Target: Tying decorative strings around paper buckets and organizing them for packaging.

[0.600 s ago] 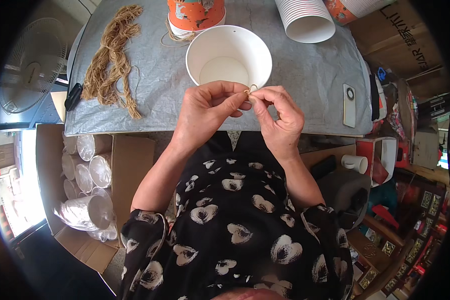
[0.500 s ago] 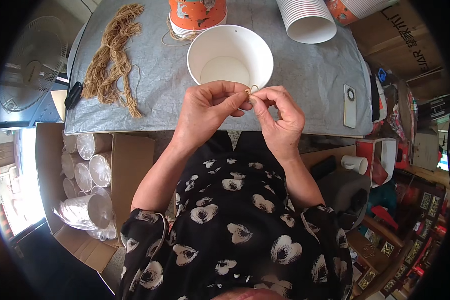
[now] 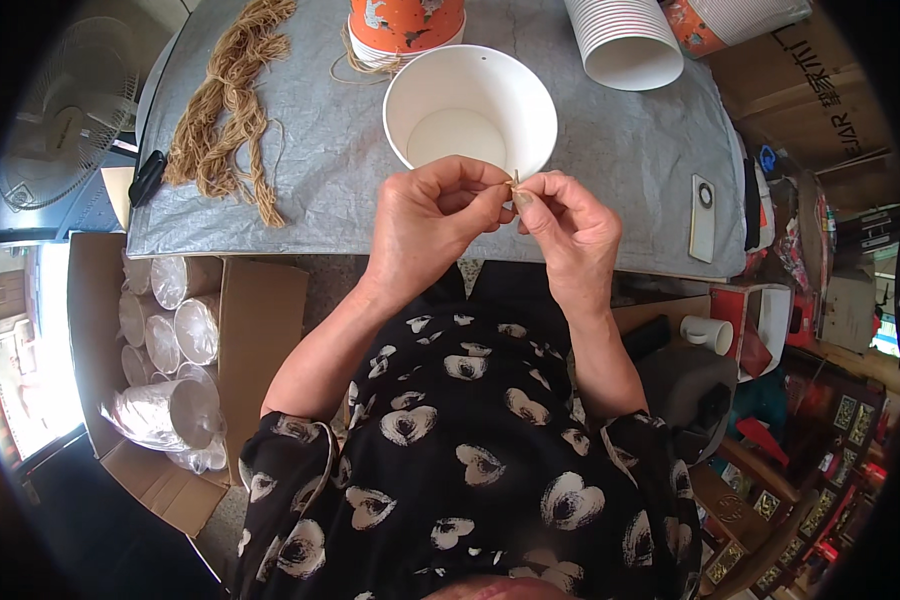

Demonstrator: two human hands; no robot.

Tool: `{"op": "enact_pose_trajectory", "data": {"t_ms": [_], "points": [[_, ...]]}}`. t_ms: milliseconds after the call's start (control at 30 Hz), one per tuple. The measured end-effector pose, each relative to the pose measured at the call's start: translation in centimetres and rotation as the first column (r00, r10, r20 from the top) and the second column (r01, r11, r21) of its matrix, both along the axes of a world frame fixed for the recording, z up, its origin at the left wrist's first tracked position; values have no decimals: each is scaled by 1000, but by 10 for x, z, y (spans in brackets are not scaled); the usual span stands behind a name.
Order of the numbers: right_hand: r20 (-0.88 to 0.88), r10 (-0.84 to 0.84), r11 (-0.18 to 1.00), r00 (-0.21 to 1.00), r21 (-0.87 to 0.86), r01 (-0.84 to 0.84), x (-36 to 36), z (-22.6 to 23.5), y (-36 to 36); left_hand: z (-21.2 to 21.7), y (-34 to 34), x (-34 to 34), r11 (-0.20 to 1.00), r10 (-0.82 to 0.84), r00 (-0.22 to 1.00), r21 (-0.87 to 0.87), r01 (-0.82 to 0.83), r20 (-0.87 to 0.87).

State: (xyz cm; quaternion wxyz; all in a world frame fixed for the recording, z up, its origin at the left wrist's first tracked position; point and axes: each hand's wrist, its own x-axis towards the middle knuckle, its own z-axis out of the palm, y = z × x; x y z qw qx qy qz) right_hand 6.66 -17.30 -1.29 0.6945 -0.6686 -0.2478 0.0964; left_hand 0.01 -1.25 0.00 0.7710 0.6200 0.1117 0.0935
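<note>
Both hands meet at the near rim of a white paper bucket (image 3: 522, 105), whose open top faces me. My left hand (image 3: 410, 225) is closed, thumb and forefinger pinching a short piece of tan twine (image 3: 515, 178). Fingertips of my right hand (image 3: 582, 235) pinch the same twine from the other side. A small end of it sticks up between them. The fingers hide most of the twine and where it meets the bucket. Behind the bucket stand stacked orange patterned buckets (image 3: 407, 25) with loose twine at their base.
A bundle of tan twine (image 3: 215, 125) lies at left on the grey-covered table (image 3: 320, 190), near a black object (image 3: 147, 178). Stacked white buckets (image 3: 625, 45) lie at the far right, a phone (image 3: 703, 218) nearer. Below left, a cardboard box (image 3: 260, 325) holds wrapped cups.
The twine loop that stood up at the fingertips is now a short upright end. Both hands still pinch it; the whole view has shifted slightly.
</note>
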Motion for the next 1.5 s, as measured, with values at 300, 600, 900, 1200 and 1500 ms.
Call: {"op": "enact_pose_trajectory", "data": {"t_ms": [300,600,900,1200,1500], "points": [[-165,-35,998,986,42,42,-1,3,0,-2,0,-1,995,-24,999,94,20,41],[-230,-26,998,973,42,37,7,11,-2,2,7,-1,985,-122,992,119,124,-20],[-359,134,986,924,-40,-159,14,14,-8,0,10,0,991,-128,992,27,127,22],[-145,212,962,966,-142,-233,19,11,-11,3,11,-1,990,-141,990,-19,141,20],[-420,249,966,873,174,-192,14,4,-7,-4,9,1,987,-142,987,-65,147,78]]}}
